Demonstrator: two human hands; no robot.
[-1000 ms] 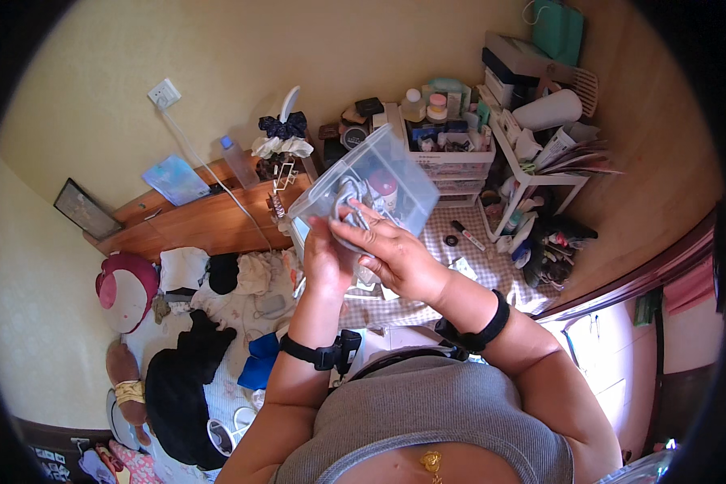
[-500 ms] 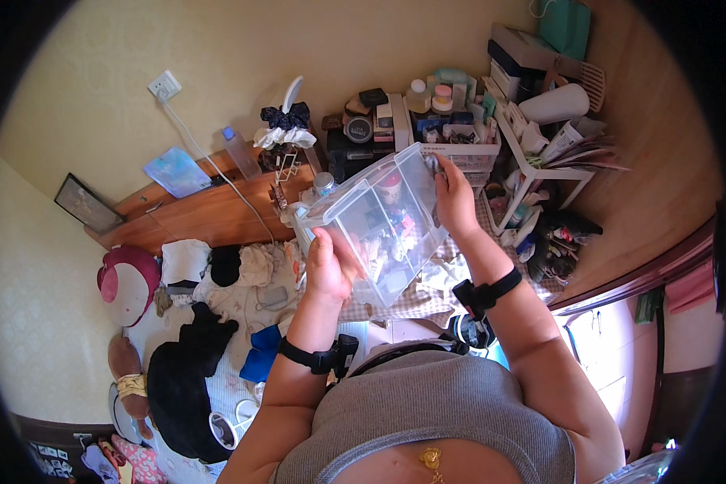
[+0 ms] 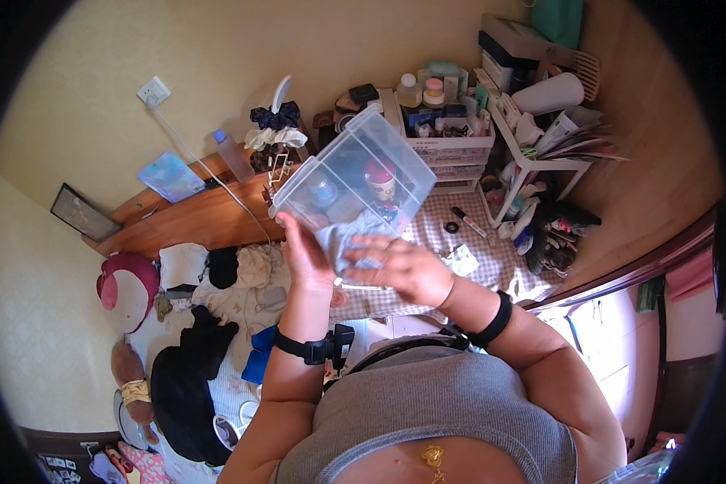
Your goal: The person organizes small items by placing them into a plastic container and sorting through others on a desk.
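A clear plastic box (image 3: 411, 153) with divided compartments is held up, tilted, in front of me. My left hand (image 3: 308, 262) grips its near left edge, thumb on the outside and the other fingers partly hidden. Against the near side of the box lies a crumpled grey cloth (image 3: 343, 239). My right hand (image 3: 407, 270) presses this cloth to the plastic, its fingers spread across it. Through the box's clear walls a bottle with a red top (image 3: 379, 176) shows behind it.
A checked cloth (image 3: 440, 214) covers the table, with a marker-like stick (image 3: 469, 221) on it. Beyond stand white drawers (image 3: 452, 149) full of cosmetics and a white shelf rack (image 3: 528, 165). A bed with black clothing (image 3: 181, 387) lies to the left, below a wooden headboard (image 3: 206, 218).
My right hand has left the box's far right edge and come down to its near side, now with the grey cloth. The box has shifted left and up, and its tilt has changed.
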